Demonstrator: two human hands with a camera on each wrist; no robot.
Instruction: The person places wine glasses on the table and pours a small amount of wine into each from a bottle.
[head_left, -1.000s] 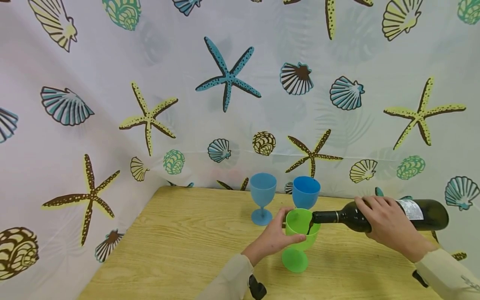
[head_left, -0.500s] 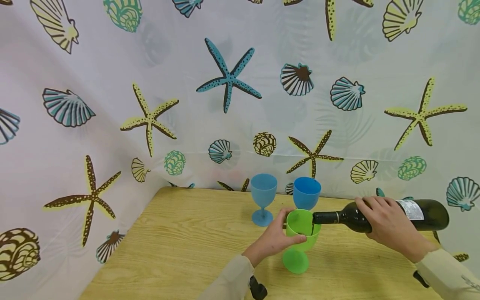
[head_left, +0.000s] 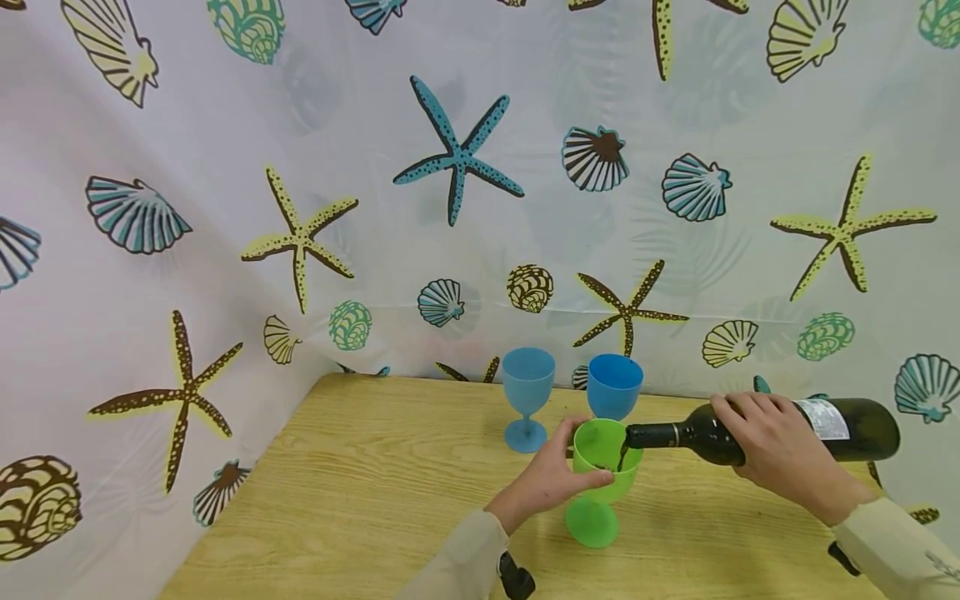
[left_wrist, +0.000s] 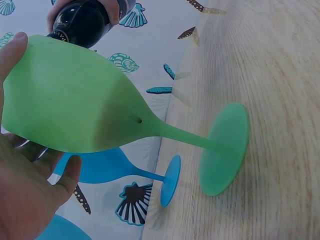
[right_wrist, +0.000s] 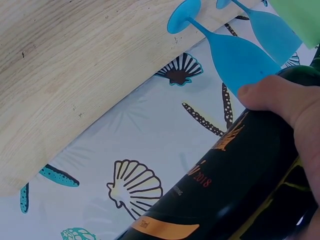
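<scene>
My left hand (head_left: 542, 478) grips the bowl of a green plastic goblet (head_left: 592, 521), thumb on the near side. In the head view, a dark wine bottle (head_left: 862, 427) lies nearly level, its mouth at the goblet's right rim. My right hand (head_left: 780, 450) holds the bottle around its shoulder. A thin dark stream of wine (head_left: 623, 455) runs from the mouth into the bowl. From the left wrist view, the goblet's foot (left_wrist: 225, 150) is down by the tabletop; whether it touches, I cannot tell. The bottle's dark label with "2018" (right_wrist: 202, 180) shows in the right wrist view.
Behind the green goblet stand a light blue goblet (head_left: 527, 392) and a darker blue goblet (head_left: 613, 387), whose foot is hidden in the head view. All are on a wooden table (head_left: 375, 475). A white curtain (head_left: 360, 100) with shells and starfish hangs along the back and sides.
The hands, goblet and bottle have barely moved. The dark stream keeps running and shifts slightly in shape, and a little dark liquid shows inside the bowl.
</scene>
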